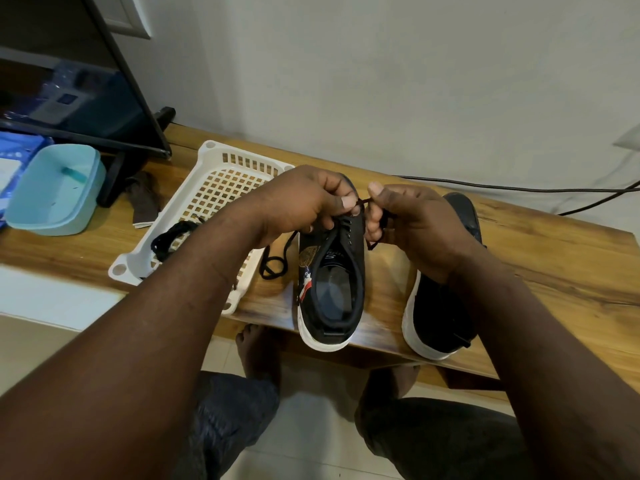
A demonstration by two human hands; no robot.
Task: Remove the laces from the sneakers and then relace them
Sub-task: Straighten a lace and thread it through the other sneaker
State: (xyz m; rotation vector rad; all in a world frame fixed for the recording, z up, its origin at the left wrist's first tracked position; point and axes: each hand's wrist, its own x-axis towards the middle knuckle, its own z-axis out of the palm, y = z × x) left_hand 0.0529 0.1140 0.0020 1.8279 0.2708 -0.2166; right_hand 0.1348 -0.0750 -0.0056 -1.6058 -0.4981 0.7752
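Note:
A black sneaker with a white sole (330, 296) stands on the wooden table (540, 258), heel toward me. My left hand (301, 206) holds its front part, fingers curled over the toe and thumb by the eyelets. My right hand (408, 220) pinches a black lace (363, 201) stretched between both thumbs over the eyelets. A slack length of that lace (273, 263) loops on the table left of the shoe. The second black sneaker (440, 317) lies to the right, partly hidden by my right forearm. Another black lace (169, 239) lies bundled in the white basket.
A white plastic basket (221, 178) sits left of the sneakers. Farther left are a light blue tub (55, 192), a brown cloth (143, 199) and a dark screen (86, 81). A black cable (519, 189) runs along the wall. My knees and feet show below the table edge.

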